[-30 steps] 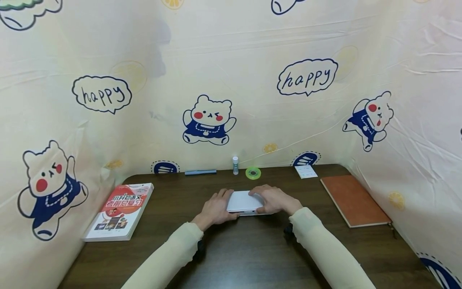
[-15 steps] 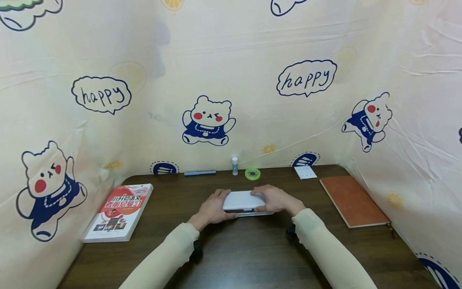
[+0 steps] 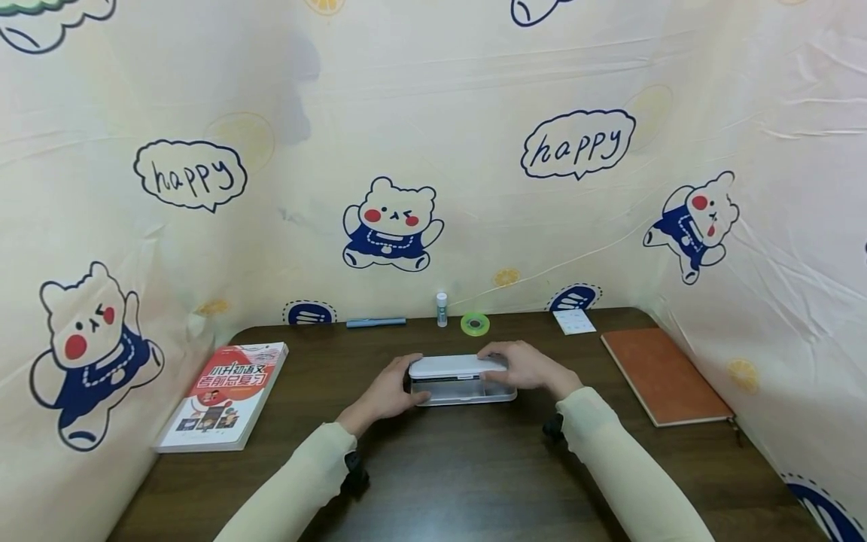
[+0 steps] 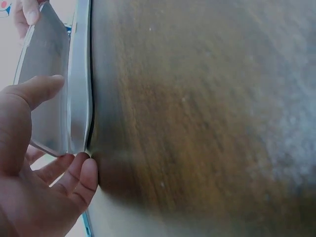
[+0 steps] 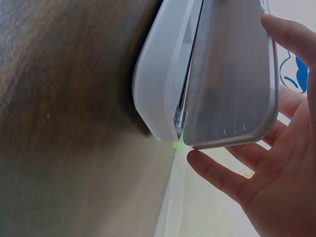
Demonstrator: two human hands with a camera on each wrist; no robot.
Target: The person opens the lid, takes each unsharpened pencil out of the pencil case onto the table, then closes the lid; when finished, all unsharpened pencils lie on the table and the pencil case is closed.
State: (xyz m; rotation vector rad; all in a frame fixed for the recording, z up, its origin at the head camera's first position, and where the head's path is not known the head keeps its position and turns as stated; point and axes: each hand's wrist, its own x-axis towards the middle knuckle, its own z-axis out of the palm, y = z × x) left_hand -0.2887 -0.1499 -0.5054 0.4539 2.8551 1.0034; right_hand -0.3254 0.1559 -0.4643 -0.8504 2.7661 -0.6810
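A white pencil case (image 3: 443, 366) lies near the middle of the table, its hinged lid raised and tilted back. Its shallow inside shows in the head view. My left hand (image 3: 387, 390) holds the case's left end; in the left wrist view the thumb crosses the inner face of the lid (image 4: 47, 54) while fingertips touch the end of the base (image 4: 80, 74). On the right, my right hand (image 3: 528, 367) grips the lid, thumb at its edge and fingers behind it in the right wrist view. Part of the case's contents is hidden by the lid.
Behind the case are a blue pen (image 3: 375, 323), a glue stick (image 3: 442, 309) and a green tape roll (image 3: 475, 324). A white card (image 3: 574, 321) and a brown notebook (image 3: 667, 376) lie right; a red-and-white book (image 3: 223, 395) lies left. A printed curtain (image 3: 474, 150) borders the table.
The pencil case's lid has swung up and back from almost closed, exposing the inside. My hands have moved apart slightly, the left one leftward and the right one rightward.
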